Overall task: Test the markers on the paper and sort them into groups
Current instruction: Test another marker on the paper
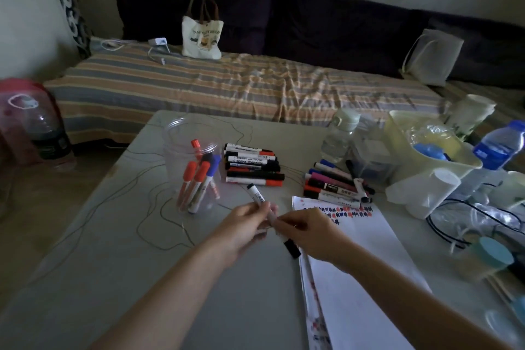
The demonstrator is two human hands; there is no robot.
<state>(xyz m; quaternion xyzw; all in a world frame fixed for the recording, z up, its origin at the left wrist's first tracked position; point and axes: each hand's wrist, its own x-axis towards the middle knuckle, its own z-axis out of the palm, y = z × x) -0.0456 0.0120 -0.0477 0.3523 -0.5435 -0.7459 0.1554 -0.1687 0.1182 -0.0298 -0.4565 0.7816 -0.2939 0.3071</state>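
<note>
Evidently both hands — left hand (pixel 246 223) & right hand (pixel 305 231) — grip one slim white black-capped marker (pixel 262 203), prob. to uncap it for testing.

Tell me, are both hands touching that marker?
Touching. The head view shows the left hand pinching the marker at its middle, while the right hand grips it nearer the black end.

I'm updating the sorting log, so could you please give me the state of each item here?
Black-capped white marker: gripped by left hand and right hand.
Clear plastic jar: upright, open, holding markers.
White paper sheet: flat, scribbled at its far end.
Blue-capped water bottle: capped.
</note>
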